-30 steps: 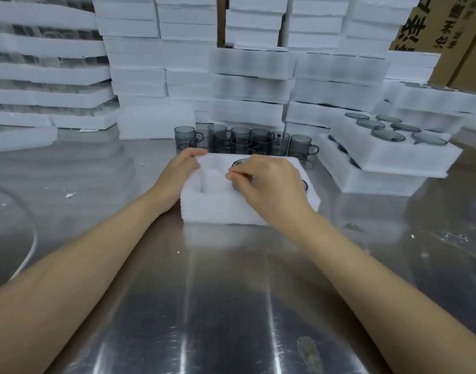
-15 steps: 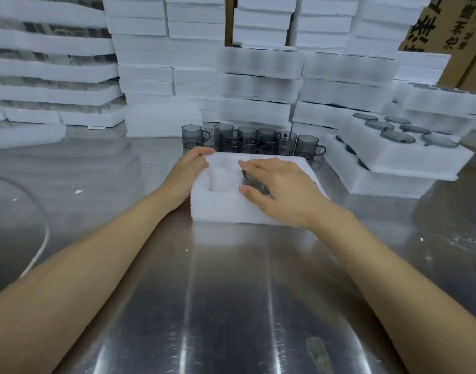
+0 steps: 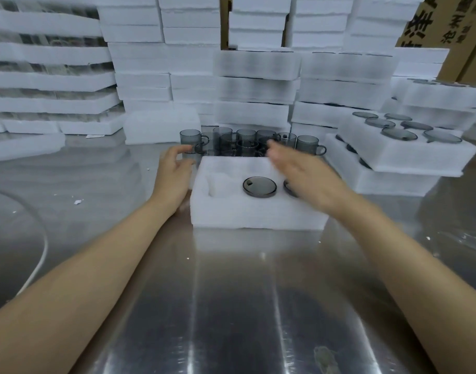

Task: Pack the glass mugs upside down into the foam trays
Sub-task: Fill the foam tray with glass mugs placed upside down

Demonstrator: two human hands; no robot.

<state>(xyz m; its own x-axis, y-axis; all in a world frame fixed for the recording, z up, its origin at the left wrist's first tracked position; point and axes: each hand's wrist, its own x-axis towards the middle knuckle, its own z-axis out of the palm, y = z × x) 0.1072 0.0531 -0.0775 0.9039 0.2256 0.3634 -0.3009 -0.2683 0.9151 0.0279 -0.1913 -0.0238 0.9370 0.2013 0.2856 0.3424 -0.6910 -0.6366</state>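
Foam tray on tabletop: two upside-down mugs in, left slot empty. Loose mugs upright just behind tray, unpacked. Left hand and right hand near them, fingers loosely spread, holding nothing.

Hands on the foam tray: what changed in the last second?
The right hand let go of the upside-down mug it was seating and moved toward the loose mugs behind. The left hand left the tray corner, reaching the same way. Tray and stacked foam stayed put.
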